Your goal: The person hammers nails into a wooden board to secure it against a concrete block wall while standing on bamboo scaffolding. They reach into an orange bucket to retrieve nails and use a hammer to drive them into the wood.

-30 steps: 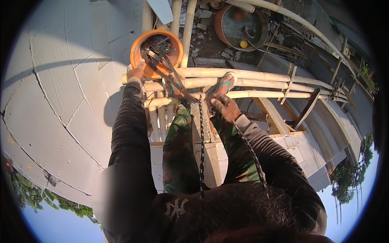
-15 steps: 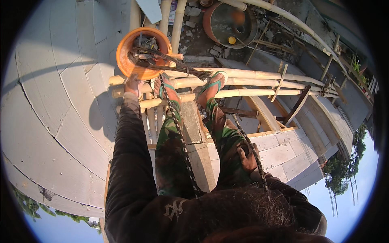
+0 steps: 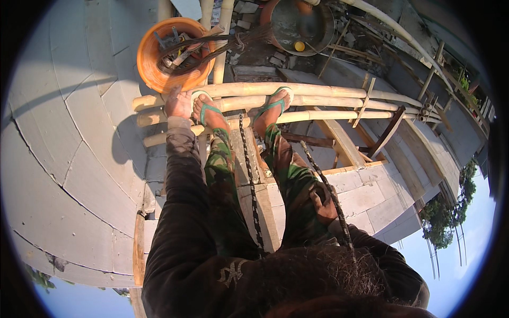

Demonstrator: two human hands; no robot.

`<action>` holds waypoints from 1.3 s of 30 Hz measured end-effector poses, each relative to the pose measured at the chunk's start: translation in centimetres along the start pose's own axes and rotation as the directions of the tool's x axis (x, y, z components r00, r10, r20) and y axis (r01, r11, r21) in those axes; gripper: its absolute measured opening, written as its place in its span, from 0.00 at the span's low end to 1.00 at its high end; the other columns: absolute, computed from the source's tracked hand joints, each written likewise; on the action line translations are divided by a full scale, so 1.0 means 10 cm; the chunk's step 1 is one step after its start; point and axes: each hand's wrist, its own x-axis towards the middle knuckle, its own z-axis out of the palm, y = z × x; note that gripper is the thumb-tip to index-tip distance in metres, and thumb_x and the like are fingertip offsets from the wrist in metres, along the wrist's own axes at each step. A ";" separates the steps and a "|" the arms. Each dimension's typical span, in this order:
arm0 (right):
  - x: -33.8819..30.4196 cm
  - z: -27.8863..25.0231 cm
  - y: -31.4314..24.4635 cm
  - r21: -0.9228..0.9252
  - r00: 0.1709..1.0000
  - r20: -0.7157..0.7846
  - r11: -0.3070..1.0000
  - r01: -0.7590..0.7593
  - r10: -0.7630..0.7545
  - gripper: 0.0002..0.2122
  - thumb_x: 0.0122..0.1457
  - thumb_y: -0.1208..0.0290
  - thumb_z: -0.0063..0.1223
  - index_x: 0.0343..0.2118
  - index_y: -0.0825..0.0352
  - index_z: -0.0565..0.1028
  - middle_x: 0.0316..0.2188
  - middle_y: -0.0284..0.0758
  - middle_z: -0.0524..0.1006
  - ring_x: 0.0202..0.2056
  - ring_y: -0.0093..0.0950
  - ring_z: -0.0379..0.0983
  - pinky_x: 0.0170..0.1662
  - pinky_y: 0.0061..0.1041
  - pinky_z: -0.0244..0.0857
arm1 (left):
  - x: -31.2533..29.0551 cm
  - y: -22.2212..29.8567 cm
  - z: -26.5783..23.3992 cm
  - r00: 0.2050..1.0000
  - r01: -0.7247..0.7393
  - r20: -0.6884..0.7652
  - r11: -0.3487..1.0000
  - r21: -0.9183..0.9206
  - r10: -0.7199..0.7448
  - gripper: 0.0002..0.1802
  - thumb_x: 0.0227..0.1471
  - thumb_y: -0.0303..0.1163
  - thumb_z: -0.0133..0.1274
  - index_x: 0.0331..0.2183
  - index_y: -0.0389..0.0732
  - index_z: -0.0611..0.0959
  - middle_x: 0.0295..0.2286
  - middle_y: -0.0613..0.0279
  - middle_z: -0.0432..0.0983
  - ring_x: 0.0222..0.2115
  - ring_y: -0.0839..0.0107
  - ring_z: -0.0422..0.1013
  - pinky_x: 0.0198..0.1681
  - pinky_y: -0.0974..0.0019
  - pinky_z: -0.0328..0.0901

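Observation:
My left hand [image 3: 179, 104] reaches forward to the near side of an orange bucket [image 3: 151, 69], its fingers closed at the edge and their tips partly hidden. Inside the bucket lie several tools, one with a wooden handle [image 3: 186, 52]. A bundle of thin dark wires [image 3: 233, 41] lies across the bucket and sticks out past its right rim. My right hand [image 3: 322, 204] rests on my right thigh, fingers loosely spread and holding nothing. A patterned cord [image 3: 333, 192] hangs close beside it.
My sandalled feet stand on bamboo poles [image 3: 328, 100] running left to right. A pale block wall [image 3: 58, 138] rises at left. Wooden boards [image 3: 342, 140] frame an opening below. A round tub [image 3: 328, 32] with a yellow cup [image 3: 299, 46] stands among rubble beyond.
The bucket has shifted away and slightly left, with my left hand following at its near side. The wire bundle has swung up and outward. My right hand stays on the thigh.

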 end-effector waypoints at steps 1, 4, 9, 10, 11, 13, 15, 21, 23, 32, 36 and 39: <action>0.00 0.00 0.02 0.002 1.000 -0.004 1.000 0.011 -0.010 0.21 0.58 0.64 0.59 0.53 0.66 0.73 0.47 0.49 0.75 0.49 0.51 0.71 0.54 0.45 0.66 | -0.03 0.01 -0.02 1.000 -0.011 0.009 1.000 -0.009 0.011 0.23 0.60 0.24 0.51 0.56 0.36 0.71 0.56 0.56 0.71 0.59 0.58 0.66 0.66 0.49 0.58; 0.01 -0.01 0.05 -0.009 1.000 -0.003 1.000 0.006 -0.006 0.21 0.58 0.65 0.59 0.53 0.66 0.73 0.47 0.50 0.75 0.49 0.51 0.71 0.54 0.45 0.66 | -0.11 0.09 -0.08 0.998 -0.039 0.047 0.998 0.041 0.038 0.22 0.61 0.24 0.50 0.57 0.36 0.71 0.57 0.56 0.71 0.59 0.59 0.66 0.66 0.49 0.59; 0.03 -0.06 0.02 0.016 0.999 0.029 0.999 -0.030 0.030 0.22 0.57 0.64 0.59 0.53 0.67 0.73 0.46 0.50 0.74 0.49 0.52 0.71 0.55 0.45 0.66 | 0.15 0.10 -0.03 0.993 0.013 0.115 1.000 -0.007 -0.012 0.23 0.62 0.25 0.50 0.58 0.35 0.70 0.58 0.54 0.69 0.60 0.57 0.66 0.67 0.49 0.59; 0.03 -0.05 0.02 0.022 0.999 0.036 0.999 -0.033 0.033 0.22 0.58 0.64 0.59 0.53 0.67 0.73 0.46 0.51 0.74 0.50 0.52 0.71 0.55 0.45 0.66 | 0.25 0.07 -0.01 0.993 0.033 0.117 0.999 -0.011 -0.032 0.23 0.62 0.25 0.50 0.58 0.35 0.70 0.58 0.54 0.69 0.60 0.57 0.65 0.67 0.49 0.58; 0.04 -0.08 -0.01 0.022 0.998 0.045 0.999 -0.047 0.046 0.22 0.58 0.64 0.59 0.53 0.67 0.73 0.46 0.51 0.74 0.50 0.52 0.71 0.55 0.45 0.66 | 0.31 0.03 0.00 0.994 0.047 0.097 0.998 0.030 -0.050 0.24 0.62 0.26 0.51 0.59 0.35 0.69 0.58 0.54 0.68 0.61 0.55 0.64 0.67 0.50 0.59; 0.08 -0.13 -0.10 0.017 0.996 0.058 0.998 -0.068 0.067 0.22 0.58 0.64 0.59 0.53 0.67 0.73 0.46 0.51 0.74 0.50 0.52 0.71 0.55 0.45 0.66 | 0.38 -0.10 -0.01 0.993 0.115 -0.029 0.992 0.048 -0.113 0.24 0.62 0.26 0.51 0.59 0.37 0.69 0.58 0.54 0.68 0.61 0.55 0.64 0.66 0.50 0.61; 0.09 -0.13 -0.05 0.012 0.998 0.055 0.999 -0.040 0.039 0.22 0.58 0.63 0.59 0.54 0.67 0.73 0.46 0.51 0.74 0.50 0.52 0.71 0.55 0.45 0.66 | 0.45 -0.20 0.05 0.973 0.150 -0.188 0.987 0.058 -0.137 0.25 0.62 0.28 0.51 0.60 0.40 0.69 0.57 0.55 0.69 0.61 0.55 0.64 0.65 0.50 0.62; -0.04 -0.03 -0.04 0.006 0.994 0.003 0.994 -0.108 0.108 0.24 0.59 0.59 0.59 0.55 0.67 0.73 0.47 0.52 0.73 0.50 0.52 0.71 0.56 0.44 0.66 | 0.48 -0.33 0.45 0.914 0.217 -0.371 0.971 0.099 -0.166 0.28 0.63 0.34 0.52 0.61 0.41 0.65 0.58 0.51 0.63 0.60 0.51 0.64 0.64 0.54 0.65; -0.02 -0.15 -0.07 0.062 0.989 0.031 0.987 -0.148 0.146 0.25 0.60 0.57 0.58 0.56 0.68 0.72 0.49 0.53 0.73 0.51 0.51 0.72 0.57 0.43 0.66 | 0.56 -0.15 0.21 0.908 0.242 -0.383 0.959 0.148 -0.170 0.27 0.63 0.36 0.54 0.59 0.40 0.68 0.58 0.54 0.65 0.60 0.53 0.64 0.63 0.54 0.66; 0.23 -1.66 1.60 0.329 0.563 -0.638 0.847 -0.417 0.525 0.38 0.62 0.63 0.56 0.70 0.65 0.49 0.50 0.62 0.76 0.51 0.54 0.75 0.56 0.42 0.69 | 0.62 0.29 0.43 0.882 0.411 -0.464 0.612 0.675 -0.080 0.20 0.65 0.40 0.47 0.52 0.40 0.79 0.48 0.57 0.79 0.50 0.58 0.75 0.55 0.53 0.72; 0.12 -2.67 2.52 0.404 0.333 -0.736 0.776 -0.484 0.590 0.44 0.60 0.59 0.56 0.72 0.65 0.41 0.53 0.63 0.73 0.56 0.56 0.71 0.60 0.41 0.65 | 0.50 0.49 0.69 0.923 0.364 -0.384 0.364 0.857 -0.018 0.20 0.65 0.40 0.45 0.53 0.42 0.79 0.48 0.55 0.79 0.50 0.56 0.75 0.55 0.52 0.71; 0.02 -3.14 2.68 0.461 0.207 -0.751 0.722 -0.515 0.627 0.44 0.60 0.59 0.54 0.73 0.62 0.40 0.51 0.62 0.75 0.55 0.55 0.72 0.61 0.41 0.64 | 0.40 0.63 0.96 0.952 0.303 -0.305 0.095 0.948 0.007 0.21 0.65 0.41 0.44 0.53 0.43 0.79 0.48 0.54 0.79 0.50 0.54 0.76 0.55 0.52 0.70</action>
